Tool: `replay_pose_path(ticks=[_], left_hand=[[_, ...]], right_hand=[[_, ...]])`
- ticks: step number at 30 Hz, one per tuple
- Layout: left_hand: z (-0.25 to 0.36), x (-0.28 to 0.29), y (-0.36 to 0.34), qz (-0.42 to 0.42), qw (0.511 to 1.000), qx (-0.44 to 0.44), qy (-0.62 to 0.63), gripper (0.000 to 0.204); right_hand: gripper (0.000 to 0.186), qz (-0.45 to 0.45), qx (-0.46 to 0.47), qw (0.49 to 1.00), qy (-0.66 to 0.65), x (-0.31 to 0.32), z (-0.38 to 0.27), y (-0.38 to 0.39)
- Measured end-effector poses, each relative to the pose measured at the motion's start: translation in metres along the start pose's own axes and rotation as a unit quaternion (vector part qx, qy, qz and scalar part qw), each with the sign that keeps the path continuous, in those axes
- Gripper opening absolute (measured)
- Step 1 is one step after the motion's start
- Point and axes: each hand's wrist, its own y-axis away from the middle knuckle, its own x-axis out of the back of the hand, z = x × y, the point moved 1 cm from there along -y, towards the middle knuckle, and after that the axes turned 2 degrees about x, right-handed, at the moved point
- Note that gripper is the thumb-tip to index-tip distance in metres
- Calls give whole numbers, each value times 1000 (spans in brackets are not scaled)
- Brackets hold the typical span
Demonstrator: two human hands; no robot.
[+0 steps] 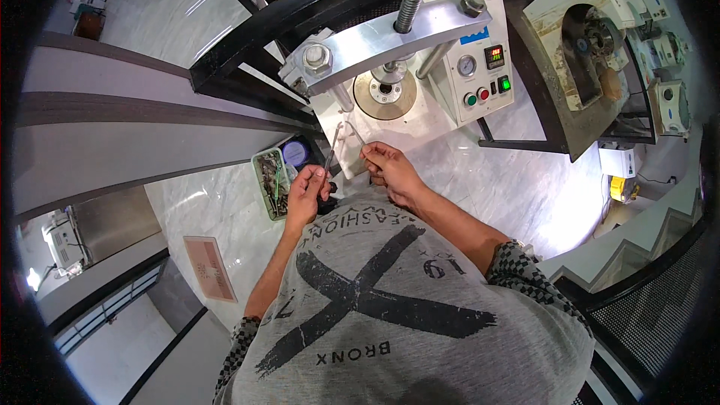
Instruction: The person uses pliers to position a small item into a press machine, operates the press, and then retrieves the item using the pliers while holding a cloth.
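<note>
A thin bent metal wire arches between my two hands, in front of the white press machine. My left hand pinches the wire's left end, below a small tray of tools. My right hand grips the wire's right end near the machine's front edge. Above the hands, the press's round brass-coloured die sits under a steel crossbar with a threaded screw.
A green tray of small metal tools and a round dark lid lie to the left on the floor. The control panel carries a gauge, buttons and a display. Another worn machine stands right. Black frame bars cross behind.
</note>
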Motion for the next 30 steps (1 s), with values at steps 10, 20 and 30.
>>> replay_pose_path(ticks=[10, 20, 30], left_hand=[[2, 7, 0, 5, 1000, 25, -4, 34], [1, 11, -2, -66, 995, 33, 72, 32], [-2, 9, -2, -52, 997, 51, 29, 34]], right_hand=[[34, 113, 196, 891, 393, 11, 7, 0], [31, 51, 185, 938, 290, 15, 12, -17], [30, 108, 203, 880, 415, 12, 7, -14]])
